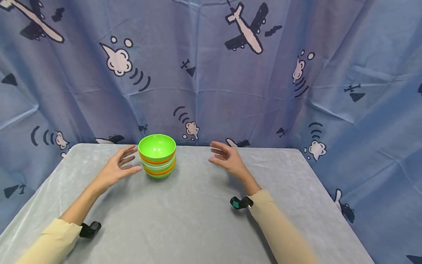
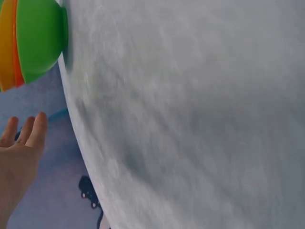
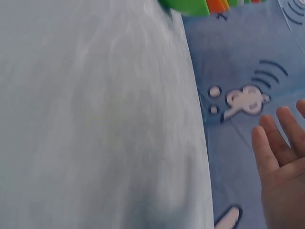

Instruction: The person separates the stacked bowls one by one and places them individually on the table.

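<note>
A stack of nested plastic bowls (image 1: 157, 156), green on top with orange, white and green ones beneath, stands near the far edge of the grey table (image 1: 184, 216). My left hand (image 1: 117, 167) hovers open just left of the stack, its thumb close to the bowls without clearly touching them. On the other side, my right hand (image 1: 225, 157) is open, a hand's width away from the stack. The left wrist view shows the bowls (image 2: 33, 40) at the top left and my left hand's fingertips (image 2: 25, 136). The right wrist view catches the bowls' edge (image 3: 200, 5) and my right hand's fingers (image 3: 276, 143).
A blue cloth printed with aeroplanes and clouds (image 1: 230, 66) hangs behind and around the table. Small black wrist cameras (image 1: 241, 202) sit on both forearms. Bare grey tabletop lies in front of the bowls.
</note>
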{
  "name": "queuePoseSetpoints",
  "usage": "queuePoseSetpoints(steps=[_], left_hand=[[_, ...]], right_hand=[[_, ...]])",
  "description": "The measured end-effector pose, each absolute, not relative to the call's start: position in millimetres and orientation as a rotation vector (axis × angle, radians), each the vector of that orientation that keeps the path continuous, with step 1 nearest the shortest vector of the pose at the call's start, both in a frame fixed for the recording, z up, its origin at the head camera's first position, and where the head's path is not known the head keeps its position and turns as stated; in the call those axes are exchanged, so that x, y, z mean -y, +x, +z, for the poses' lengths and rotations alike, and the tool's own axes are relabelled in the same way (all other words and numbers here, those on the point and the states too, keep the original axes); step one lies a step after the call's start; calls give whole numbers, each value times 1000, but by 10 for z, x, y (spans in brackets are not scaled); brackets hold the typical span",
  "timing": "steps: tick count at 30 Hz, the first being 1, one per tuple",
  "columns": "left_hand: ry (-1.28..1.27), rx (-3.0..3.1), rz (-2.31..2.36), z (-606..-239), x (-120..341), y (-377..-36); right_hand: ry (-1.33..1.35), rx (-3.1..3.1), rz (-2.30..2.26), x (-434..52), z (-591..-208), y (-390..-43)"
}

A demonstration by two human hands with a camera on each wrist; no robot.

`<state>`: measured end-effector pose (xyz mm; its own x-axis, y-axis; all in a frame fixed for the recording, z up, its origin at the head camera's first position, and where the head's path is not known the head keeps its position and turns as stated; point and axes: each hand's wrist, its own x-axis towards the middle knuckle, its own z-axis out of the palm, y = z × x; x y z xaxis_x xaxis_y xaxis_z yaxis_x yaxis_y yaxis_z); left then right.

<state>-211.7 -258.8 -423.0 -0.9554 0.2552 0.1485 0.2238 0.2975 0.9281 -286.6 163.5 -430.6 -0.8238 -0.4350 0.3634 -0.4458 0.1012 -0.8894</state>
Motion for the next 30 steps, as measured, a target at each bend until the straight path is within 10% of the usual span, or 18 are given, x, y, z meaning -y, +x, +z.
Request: queuePoseSetpoints(steps=[30], left_hand=[[456,-2412,1961,-4258,2226,-2364]], right_hand=[[1168,2297,2076,-537,-3885,-2824]])
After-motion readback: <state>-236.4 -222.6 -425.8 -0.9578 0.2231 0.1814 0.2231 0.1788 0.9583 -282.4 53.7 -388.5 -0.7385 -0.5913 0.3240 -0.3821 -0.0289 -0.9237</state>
